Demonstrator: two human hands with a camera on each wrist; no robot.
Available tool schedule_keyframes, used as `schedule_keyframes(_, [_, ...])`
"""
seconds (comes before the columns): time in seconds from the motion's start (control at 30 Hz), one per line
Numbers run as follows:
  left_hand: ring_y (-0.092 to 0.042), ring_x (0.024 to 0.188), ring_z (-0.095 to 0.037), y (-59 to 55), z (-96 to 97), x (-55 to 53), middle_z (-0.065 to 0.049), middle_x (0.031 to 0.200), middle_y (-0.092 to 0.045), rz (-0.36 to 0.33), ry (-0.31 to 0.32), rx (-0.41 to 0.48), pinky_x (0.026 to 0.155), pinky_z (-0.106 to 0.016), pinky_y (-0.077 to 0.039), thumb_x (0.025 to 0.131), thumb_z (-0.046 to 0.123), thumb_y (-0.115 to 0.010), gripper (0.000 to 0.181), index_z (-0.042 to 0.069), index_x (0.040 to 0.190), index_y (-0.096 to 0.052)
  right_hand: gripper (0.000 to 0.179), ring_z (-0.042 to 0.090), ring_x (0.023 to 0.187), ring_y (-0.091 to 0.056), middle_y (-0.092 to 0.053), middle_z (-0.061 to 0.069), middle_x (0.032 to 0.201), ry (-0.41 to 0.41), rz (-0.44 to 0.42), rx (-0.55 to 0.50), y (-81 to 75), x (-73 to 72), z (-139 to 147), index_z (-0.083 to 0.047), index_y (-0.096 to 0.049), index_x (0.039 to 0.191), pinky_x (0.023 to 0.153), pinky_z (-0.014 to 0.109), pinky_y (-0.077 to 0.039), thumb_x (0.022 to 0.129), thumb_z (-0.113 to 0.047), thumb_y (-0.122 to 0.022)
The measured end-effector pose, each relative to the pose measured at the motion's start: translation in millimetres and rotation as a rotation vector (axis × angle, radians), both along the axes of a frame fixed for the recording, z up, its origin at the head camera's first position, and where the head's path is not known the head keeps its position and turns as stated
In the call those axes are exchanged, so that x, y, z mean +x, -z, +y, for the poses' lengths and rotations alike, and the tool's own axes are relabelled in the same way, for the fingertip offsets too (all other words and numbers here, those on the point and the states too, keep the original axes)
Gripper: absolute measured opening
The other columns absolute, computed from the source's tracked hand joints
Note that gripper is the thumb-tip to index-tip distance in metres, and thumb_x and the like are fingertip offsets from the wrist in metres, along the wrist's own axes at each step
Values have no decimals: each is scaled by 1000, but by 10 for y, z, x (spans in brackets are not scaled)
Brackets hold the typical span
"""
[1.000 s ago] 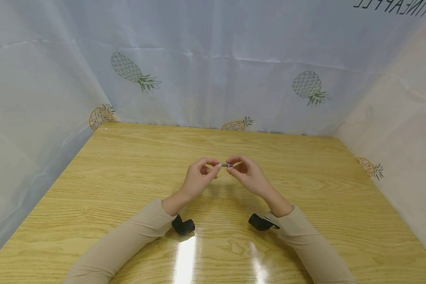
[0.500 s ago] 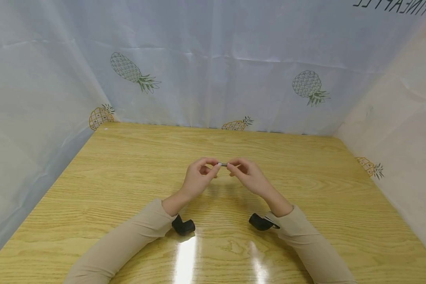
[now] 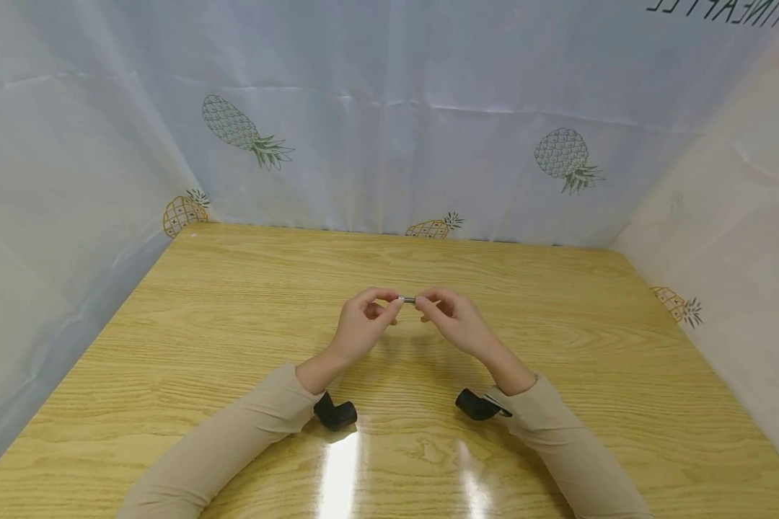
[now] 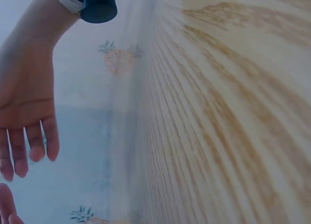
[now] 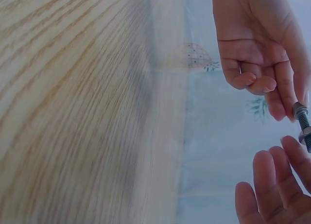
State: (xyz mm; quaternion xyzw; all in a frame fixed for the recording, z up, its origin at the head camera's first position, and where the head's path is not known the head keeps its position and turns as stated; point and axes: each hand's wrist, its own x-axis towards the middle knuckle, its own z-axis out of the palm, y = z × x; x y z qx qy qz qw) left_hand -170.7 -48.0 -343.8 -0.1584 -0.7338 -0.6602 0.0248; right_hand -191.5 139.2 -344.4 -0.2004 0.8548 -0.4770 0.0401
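A small metal bolt [image 3: 410, 300] lies level between both hands, above the table. My left hand [image 3: 355, 328] pinches its head between thumb and forefinger. Coming from the right, my right hand [image 3: 462, 326] has thumb and forefinger on the nut [image 5: 305, 132], which sits on the thread; in the head view those fingertips hide it. The right wrist view shows the left hand at the top and the right hand's fingers [image 5: 265, 173] below, beside the nut. In the left wrist view the right hand [image 4: 26, 88] hangs with spread fingers, and the bolt is outside the frame.
The wood-grain table [image 3: 285, 267] is bounded by pale curtains [image 3: 389, 158] printed with pineapples. Black camera mounts sit at the left wrist [image 3: 336, 413] and right wrist [image 3: 477, 405], near the tabletop.
A second ago the nut and the bolt's end showed between the right fingertips. Those fingertips now cover them, and only the middle of the bolt shows. The left hand has stayed in place.
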Motion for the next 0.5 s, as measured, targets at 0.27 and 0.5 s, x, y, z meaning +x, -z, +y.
schedule_keyframes(0.27, [-56,63,1,104,-5,-71,-22,104,-56,2,8,18,57,-18,-41,90,7,-55,22,-6,106,-59,25,28,90,-62,-59,18,106,-39,37,-14,11,-16,-3,-9,-58,112,71,38,-50,93,-24,-51])
schedule_keyframes(0.5, [-60,65,-11,269,-3,-175,-17,103,-58,20,0,22,57,-19,-41,89,14,-58,22,-1,106,-61,31,28,92,-61,-56,12,110,-18,29,-27,-4,1,-12,-10,-53,118,74,39,-50,92,-27,-53])
